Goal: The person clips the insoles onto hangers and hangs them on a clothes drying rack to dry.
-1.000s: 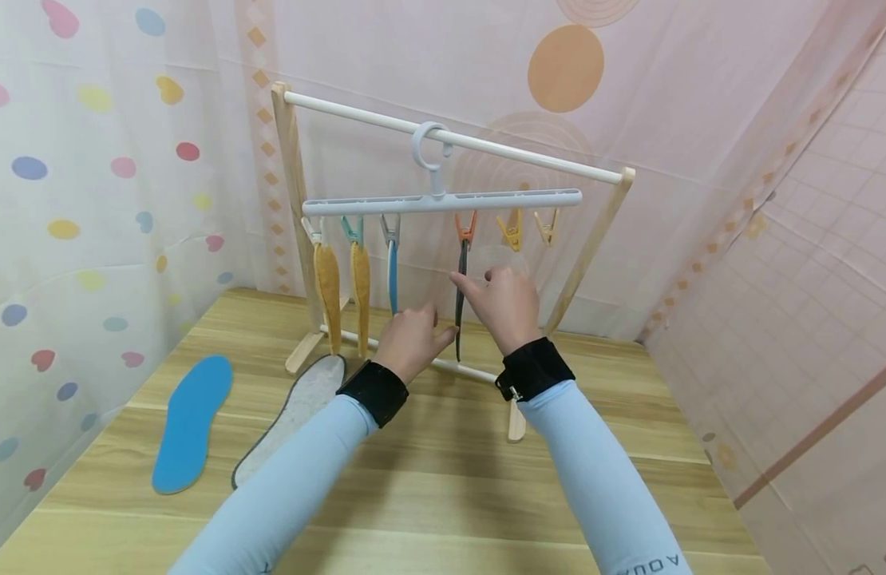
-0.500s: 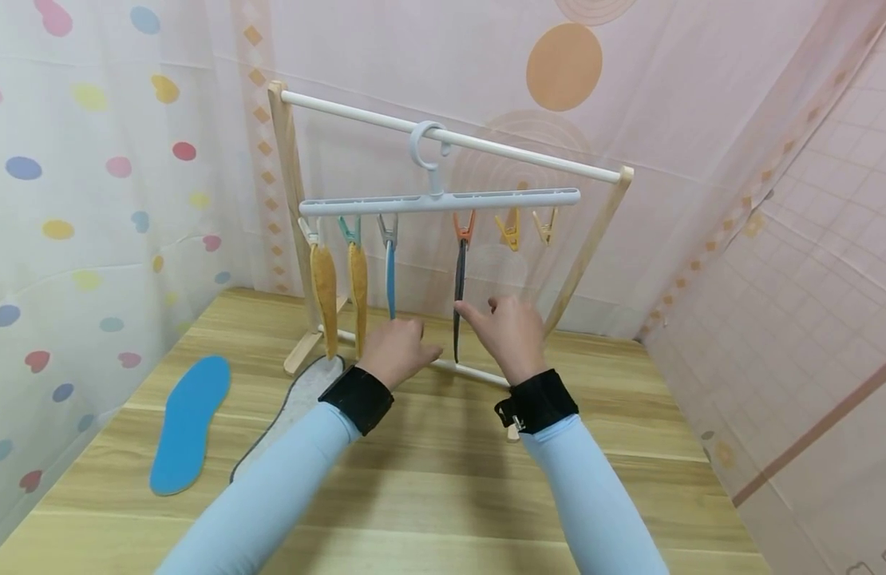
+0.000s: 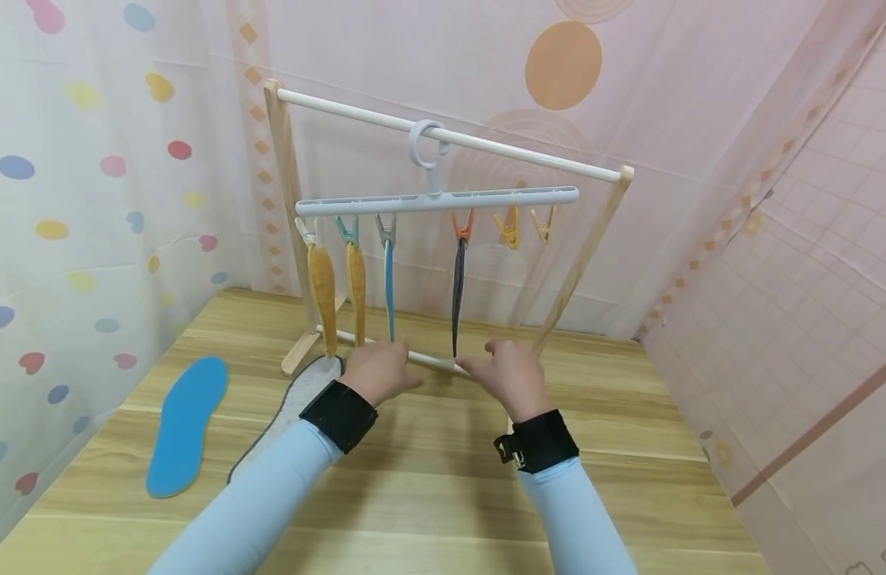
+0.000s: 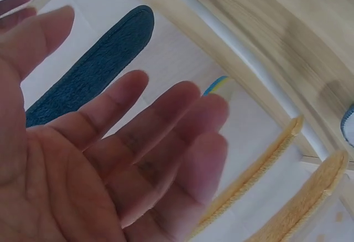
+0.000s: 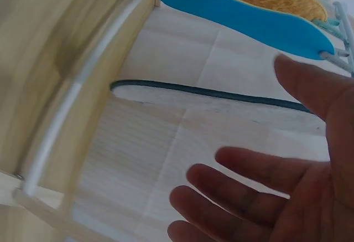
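Note:
My left hand (image 3: 377, 371) hovers in front of the lower end of a hanging blue insole (image 3: 389, 291). Its fingers are spread and hold nothing in the left wrist view. My right hand (image 3: 511, 377) is beside the lower tip of a dark insole (image 3: 457, 299), which hangs from an orange clip (image 3: 463, 226). In the right wrist view its fingers (image 5: 243, 197) are loosely bent with nothing between them. Two yellow insoles (image 3: 322, 295) hang farther left. All are clipped under a pale grey hanger (image 3: 443, 200).
The hanger hooks over the white rod (image 3: 522, 150) of a wooden stand (image 3: 587, 255). Two yellowish clips (image 3: 509, 231) hang with nothing in them. On the table (image 3: 414, 511) at left lie a blue insole (image 3: 187, 427) and a grey one (image 3: 285, 419), partly behind my left arm.
Both hands have moved down and toward me, away from the dark insole; the left one has also moved left. The dark insole stays hanging from its clip.

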Tool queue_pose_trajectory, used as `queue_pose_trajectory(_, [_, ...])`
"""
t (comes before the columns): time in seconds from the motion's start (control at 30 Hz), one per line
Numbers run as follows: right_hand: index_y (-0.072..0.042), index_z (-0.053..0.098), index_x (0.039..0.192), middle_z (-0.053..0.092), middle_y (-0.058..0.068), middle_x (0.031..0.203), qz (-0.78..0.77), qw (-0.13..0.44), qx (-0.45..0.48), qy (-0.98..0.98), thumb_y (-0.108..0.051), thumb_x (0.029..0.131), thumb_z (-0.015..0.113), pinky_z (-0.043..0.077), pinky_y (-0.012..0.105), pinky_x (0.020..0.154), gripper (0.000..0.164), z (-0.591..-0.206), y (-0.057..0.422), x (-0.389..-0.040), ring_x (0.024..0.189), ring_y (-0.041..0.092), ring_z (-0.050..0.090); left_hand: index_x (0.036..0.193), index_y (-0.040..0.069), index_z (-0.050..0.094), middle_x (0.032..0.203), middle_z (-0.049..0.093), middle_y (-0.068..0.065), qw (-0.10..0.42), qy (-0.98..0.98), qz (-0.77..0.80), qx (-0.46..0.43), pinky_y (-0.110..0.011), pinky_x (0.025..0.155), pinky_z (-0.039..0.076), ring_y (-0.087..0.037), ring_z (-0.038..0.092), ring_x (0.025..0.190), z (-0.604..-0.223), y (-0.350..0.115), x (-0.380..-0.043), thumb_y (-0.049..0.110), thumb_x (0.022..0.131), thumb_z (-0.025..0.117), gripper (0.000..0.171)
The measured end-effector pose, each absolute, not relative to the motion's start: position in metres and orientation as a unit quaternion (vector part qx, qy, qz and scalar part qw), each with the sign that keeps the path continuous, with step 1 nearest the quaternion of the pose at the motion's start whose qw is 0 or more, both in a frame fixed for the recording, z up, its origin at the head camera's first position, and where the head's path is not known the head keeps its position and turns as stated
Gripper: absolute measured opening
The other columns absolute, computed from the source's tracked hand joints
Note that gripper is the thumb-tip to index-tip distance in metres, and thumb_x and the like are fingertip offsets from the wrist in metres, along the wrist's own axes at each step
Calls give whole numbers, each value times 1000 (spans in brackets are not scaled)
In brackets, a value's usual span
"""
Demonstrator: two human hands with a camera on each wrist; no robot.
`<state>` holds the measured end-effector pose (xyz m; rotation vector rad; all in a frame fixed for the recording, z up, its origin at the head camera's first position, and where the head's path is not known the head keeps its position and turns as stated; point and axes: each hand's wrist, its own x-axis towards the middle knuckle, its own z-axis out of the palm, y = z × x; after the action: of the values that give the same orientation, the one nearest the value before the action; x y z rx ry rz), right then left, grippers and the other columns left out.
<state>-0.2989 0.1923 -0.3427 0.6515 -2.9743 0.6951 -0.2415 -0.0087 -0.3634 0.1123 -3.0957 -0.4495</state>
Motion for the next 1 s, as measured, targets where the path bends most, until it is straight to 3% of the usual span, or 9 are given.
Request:
queue_pose_trajectory(0.13, [0,70,118,70,16,113,220,-12,224,-949,-52,86,71,54,46,76,61,-356,196,-293,98,33,67,67,10,61,67,56,-4,-11,-991,-132,31,-39,53,48,-20,55,60,-366,-10,-237,43,85,72,40])
queue_pose_trajectory(0.2, [0,69,119,70,16,113,208,-24,238,-949,-52,86,71,54,45,74,62,-362,197,-290,96,32,67,66,11,61,67,56,-3,-16,-991,-132,29,-40,54,48,-20,55,60,-369,-12,-234,43,85,72,39])
queue_pose_trajectory(0.57, [2,65,124,67,20,119,163,-67,298,-938,-51,84,74,52,47,88,68,-389,200,-276,106,35,65,86,5,66,73,61,-4,-24,-989,-145,28,-40,54,48,-22,58,62,-387,-25,-214,41,81,77,38])
queue_pose_trajectory(0.87, [1,66,123,68,17,117,151,-114,308,-932,-49,82,76,52,47,87,66,-404,199,-266,107,35,64,98,1,70,91,68,-9,-35,-983,-174,41,-41,62,51,-24,64,78,-400,-41,-198,39,79,79,44])
queue_pose_trajectory(1.0, [2,67,121,69,15,114,149,-128,309,-931,-46,80,78,52,45,85,63,-407,198,-261,105,33,65,100,1,69,90,67,-9,-41,-982,-176,52,-42,62,50,-25,63,77,-403,-48,-194,40,79,79,46])
